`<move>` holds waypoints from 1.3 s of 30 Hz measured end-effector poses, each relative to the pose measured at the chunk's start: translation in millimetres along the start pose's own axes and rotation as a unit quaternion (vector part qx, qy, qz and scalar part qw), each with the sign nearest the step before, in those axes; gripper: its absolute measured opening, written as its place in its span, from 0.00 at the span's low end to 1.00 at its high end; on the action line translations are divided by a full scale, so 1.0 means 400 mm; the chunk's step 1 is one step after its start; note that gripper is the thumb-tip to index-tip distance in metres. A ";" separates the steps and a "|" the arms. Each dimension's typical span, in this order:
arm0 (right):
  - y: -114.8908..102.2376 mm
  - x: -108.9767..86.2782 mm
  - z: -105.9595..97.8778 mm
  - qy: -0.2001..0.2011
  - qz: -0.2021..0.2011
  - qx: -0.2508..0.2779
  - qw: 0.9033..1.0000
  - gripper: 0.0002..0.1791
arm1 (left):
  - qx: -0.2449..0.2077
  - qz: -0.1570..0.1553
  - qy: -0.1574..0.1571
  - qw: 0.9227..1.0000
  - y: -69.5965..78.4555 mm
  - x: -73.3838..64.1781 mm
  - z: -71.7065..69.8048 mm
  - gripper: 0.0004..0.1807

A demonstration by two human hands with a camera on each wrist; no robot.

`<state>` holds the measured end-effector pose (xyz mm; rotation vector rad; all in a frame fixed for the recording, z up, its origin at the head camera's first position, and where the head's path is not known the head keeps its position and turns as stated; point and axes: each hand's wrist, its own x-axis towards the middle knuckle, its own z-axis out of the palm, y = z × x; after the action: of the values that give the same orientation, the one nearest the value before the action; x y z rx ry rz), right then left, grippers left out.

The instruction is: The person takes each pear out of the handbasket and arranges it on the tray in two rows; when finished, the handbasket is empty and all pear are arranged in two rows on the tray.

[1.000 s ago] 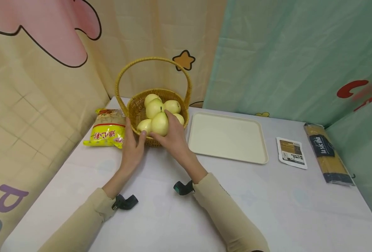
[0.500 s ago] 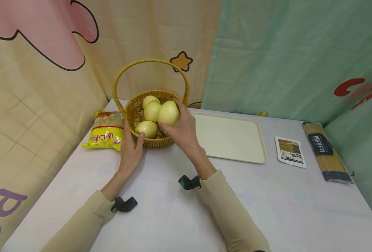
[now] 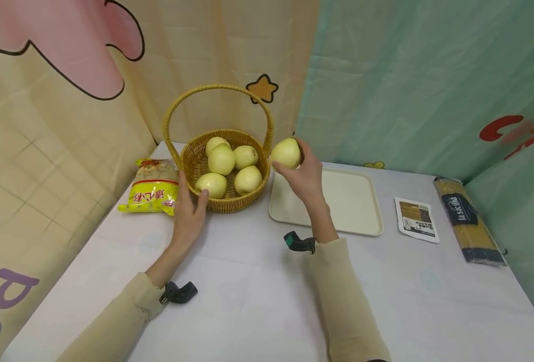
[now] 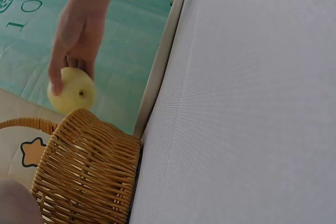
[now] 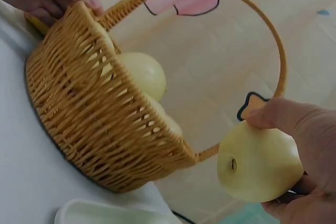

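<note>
My right hand (image 3: pixel 307 178) holds a pale yellow-green pear (image 3: pixel 286 153) between thumb and fingers. In the head view it is raised just right of the wicker basket (image 3: pixel 233 205), overlapping the back left of a cream tray (image 3: pixel 353 203). The right wrist view shows the hollow end of the held pear (image 5: pixel 257 166) facing the basket. Several more pears (image 3: pixel 221 159) lie inside the basket, under its tall arched handle (image 3: pixel 219 87). At the basket's front left, my left hand (image 3: pixel 189 216) holds its side, thumb at the rim and fingers along the outer wall.
Left of the basket lies a yellow bag of macaroni (image 3: pixel 154 191), close to the left hand. A flat white packet (image 3: pixel 416 219) and a long pack of spaghetti (image 3: pixel 468 221) lie at the right. Printed curtains (image 3: pixel 384 90) hang behind the table.
My right hand has lifted the pear out of the basket and carried it right, past the basket's rim. The left hand has stayed at the basket.
</note>
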<state>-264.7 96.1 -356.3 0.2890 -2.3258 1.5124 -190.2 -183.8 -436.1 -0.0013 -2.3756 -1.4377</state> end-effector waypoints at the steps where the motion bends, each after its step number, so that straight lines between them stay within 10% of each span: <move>1: 0.014 0.002 -0.001 0.000 0.010 -0.002 1.000 0.41 | -0.001 -0.001 0.000 1.000 0.001 0.000 -0.001 0.46; 19: 0.151 0.005 0.030 -0.059 0.114 -0.093 0.987 0.44 | -0.001 0.001 -0.005 1.000 -0.001 -0.003 -0.001 0.46; 39: 0.132 0.004 0.012 -0.041 0.106 -0.038 0.993 0.46 | 0.006 0.003 -0.005 1.000 0.001 -0.002 -0.004 0.46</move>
<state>-285.9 113.3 -401.6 0.0880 -2.5403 1.5286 -188.8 -184.6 -435.5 -0.0124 -2.3894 -1.4250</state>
